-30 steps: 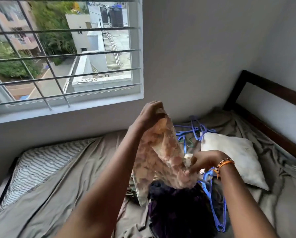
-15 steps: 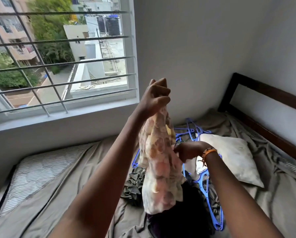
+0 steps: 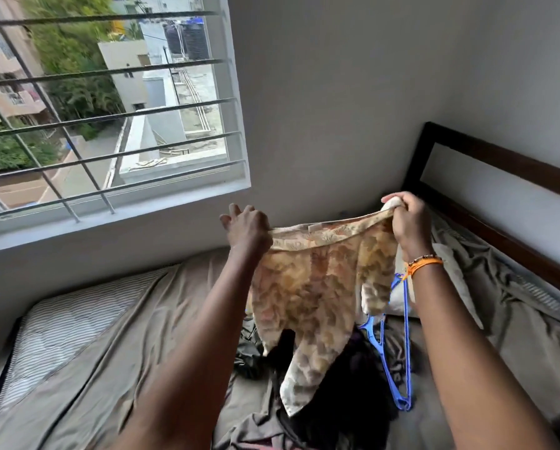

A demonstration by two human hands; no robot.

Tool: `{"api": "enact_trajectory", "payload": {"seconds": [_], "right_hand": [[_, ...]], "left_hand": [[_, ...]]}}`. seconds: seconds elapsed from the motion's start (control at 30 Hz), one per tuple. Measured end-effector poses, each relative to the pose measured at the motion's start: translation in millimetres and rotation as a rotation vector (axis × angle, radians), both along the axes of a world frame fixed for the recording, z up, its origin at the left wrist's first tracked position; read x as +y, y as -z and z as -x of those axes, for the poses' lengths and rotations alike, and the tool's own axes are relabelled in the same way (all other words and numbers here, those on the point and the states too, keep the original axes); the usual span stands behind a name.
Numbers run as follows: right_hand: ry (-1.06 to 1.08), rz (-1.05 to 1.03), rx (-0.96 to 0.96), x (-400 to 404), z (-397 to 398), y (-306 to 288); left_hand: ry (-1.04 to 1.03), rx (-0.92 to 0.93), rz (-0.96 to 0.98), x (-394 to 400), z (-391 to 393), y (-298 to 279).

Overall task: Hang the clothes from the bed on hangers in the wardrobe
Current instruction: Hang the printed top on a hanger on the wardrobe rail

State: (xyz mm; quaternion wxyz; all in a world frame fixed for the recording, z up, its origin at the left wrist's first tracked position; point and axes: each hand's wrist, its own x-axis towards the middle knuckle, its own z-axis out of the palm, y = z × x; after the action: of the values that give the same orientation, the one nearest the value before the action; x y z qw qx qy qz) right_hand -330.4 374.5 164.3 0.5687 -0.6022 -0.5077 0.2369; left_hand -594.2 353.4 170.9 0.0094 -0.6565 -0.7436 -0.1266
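A cream floral garment [image 3: 317,293] hangs spread out in the air above the bed. My left hand [image 3: 248,230] pinches its top edge at the left end. At the right end my right hand [image 3: 405,219] grips the same edge. Below the cloth lies a pile of dark clothes [image 3: 340,397] on the bed. Blue hangers [image 3: 398,362] rest beside the pile, partly hidden by the garment and my right arm. No wardrobe is in view.
The bed [image 3: 116,352] has a crumpled grey-brown sheet, with striped mattress [image 3: 61,323] bare at the left. A white pillow [image 3: 450,277] lies near the dark wooden headboard [image 3: 499,157] at right. A barred window [image 3: 103,102] fills the wall at left.
The garment hung bunched from my raised left hand. My right hand has slid along its edge and moved right and up, so the cloth is now stretched wide between both hands.
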Motion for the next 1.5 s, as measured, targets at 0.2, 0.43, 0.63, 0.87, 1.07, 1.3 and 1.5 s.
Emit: {"api": "enact_trajectory", "payload": {"seconds": [0.2,0.43,0.63,0.87,1.07,1.3,1.5], "right_hand": [[0.202,0.153,-0.154,-16,-30,16],[-0.439,0.564,0.573,-46,-28,28],[-0.132,0.788,0.580,-26,-30,145],[-0.062,1.071,0.219,-54,-56,315],[-0.042,1.250,-0.010,-50,-79,387],[-0.004,1.287,0.067,-37,-62,396],[0.078,1.296,-0.060,-26,-68,399]], "left_hand": [[-0.288,-0.580,-0.108,3,3,17],[-0.241,-1.370,-0.034,20,-12,19],[-0.247,-1.089,0.145,35,-37,78],[-0.294,-1.008,0.391,25,-101,195],[-0.227,-1.052,0.463,11,-136,225],[-0.357,-1.028,0.446,12,-127,220],[-0.446,-1.015,0.397,19,-103,209]]}}
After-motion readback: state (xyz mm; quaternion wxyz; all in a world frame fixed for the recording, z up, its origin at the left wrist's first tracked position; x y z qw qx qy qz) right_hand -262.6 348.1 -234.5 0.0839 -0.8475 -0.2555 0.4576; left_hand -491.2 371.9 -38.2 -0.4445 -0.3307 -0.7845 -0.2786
